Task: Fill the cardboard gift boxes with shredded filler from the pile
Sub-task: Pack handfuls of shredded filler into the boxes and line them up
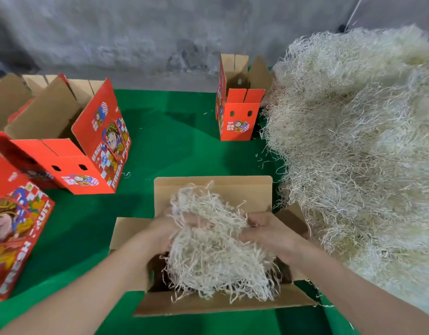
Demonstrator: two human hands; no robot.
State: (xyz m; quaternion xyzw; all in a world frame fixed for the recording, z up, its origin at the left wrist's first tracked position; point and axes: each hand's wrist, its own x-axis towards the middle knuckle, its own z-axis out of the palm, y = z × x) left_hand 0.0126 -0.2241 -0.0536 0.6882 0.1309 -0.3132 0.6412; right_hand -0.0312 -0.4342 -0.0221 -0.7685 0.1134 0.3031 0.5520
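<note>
While both hands [164,232] [269,232] clutch the filler [208,240] over the box [208,304], it looks light, springy, best scooped from underneath.

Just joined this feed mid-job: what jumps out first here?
The huge pale pile of shredded filler fills the right side. In the near middle, the left hand and right hand hold a clump of filler over an open cardboard box. Bright red gift boxes stand open at left on the green cloth, and another red box stands at the pile's far edge.
</note>
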